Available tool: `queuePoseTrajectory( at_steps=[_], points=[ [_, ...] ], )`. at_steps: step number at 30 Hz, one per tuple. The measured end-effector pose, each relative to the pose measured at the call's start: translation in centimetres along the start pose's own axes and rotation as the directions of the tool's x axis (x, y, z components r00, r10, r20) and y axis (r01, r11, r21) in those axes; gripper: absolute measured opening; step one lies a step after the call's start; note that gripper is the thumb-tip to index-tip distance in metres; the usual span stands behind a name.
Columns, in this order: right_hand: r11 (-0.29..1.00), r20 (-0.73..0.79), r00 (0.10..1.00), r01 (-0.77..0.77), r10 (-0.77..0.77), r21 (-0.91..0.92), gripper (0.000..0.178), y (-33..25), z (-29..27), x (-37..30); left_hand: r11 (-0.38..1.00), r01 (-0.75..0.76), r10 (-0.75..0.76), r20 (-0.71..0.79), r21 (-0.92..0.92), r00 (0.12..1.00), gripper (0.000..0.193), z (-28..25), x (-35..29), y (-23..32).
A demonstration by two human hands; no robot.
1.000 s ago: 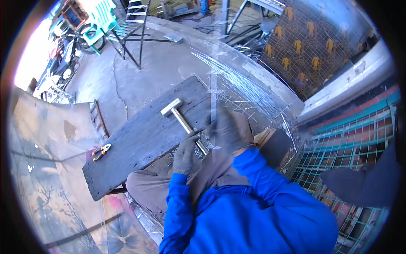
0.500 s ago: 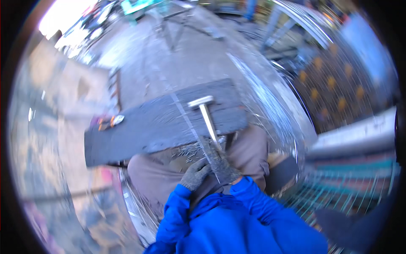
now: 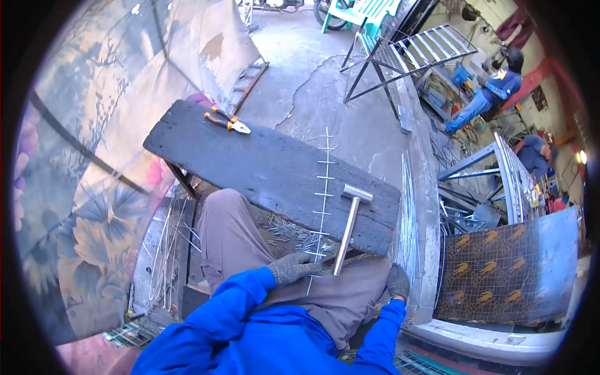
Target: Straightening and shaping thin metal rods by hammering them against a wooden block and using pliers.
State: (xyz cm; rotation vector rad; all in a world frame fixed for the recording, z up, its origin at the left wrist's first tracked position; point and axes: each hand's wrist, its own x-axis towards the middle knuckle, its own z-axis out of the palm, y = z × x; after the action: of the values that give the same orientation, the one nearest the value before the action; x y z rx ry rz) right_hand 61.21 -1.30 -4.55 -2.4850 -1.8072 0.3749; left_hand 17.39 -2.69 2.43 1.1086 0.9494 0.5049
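A long thin metal rod with several short cross wires (image 3: 322,194) runs over a dark wooden bench (image 3: 269,165) toward my lap. At its near end my gloved left hand (image 3: 295,267) has its fingers together and closed on it. My gloved right hand (image 3: 398,281) is lowered beside my right knee, by the near end of a bundle of long thin rods (image 3: 407,215); its fingers are largely hidden. A metal hammer (image 3: 350,225) lies with its head on the bench and its handle pointing at my lap. Orange-handled pliers (image 3: 230,121) rest at the bench's far left.
Short cut wires (image 3: 294,234) are heaped below the bench's near edge. A patterned cloth sheet (image 3: 125,156) hangs at left. Metal frames (image 3: 431,50) stand at the far right, near two people (image 3: 500,87). A patterned board with a wire grid (image 3: 494,269) is at right.
My right hand has left the rod and moved right, down beside the rod bundle. My left hand stays near the rod's near end. The view has swung and become sharper.
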Motion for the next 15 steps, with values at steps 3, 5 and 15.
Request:
queuePoseTrajectory(
  at_steps=[3, 5, 15],
  points=[
    [0.987, -0.050, 0.987, 0.152, -0.155, -0.046, 0.037, 6.7, 2.2, 0.5, 0.987, -0.114, 0.110, 0.035, 0.117, 0.993, 0.045, -0.2, 0.7, 0.4],
    [0.747, 0.295, 0.902, -0.427, 0.314, 0.510, 0.039, -2.7, -0.3, -1.2, 0.998, -0.015, 0.013, 0.028, 0.054, 1.000, 0.044, -1.6, -1.5, -0.1],
    [0.927, 0.015, 0.961, -0.272, 0.277, 0.257, 0.045, 10.2, -1.6, 1.1, 0.992, -0.119, 0.123, 0.091, -0.053, 0.988, 0.039, -0.5, 0.7, 0.5]
  ],
)
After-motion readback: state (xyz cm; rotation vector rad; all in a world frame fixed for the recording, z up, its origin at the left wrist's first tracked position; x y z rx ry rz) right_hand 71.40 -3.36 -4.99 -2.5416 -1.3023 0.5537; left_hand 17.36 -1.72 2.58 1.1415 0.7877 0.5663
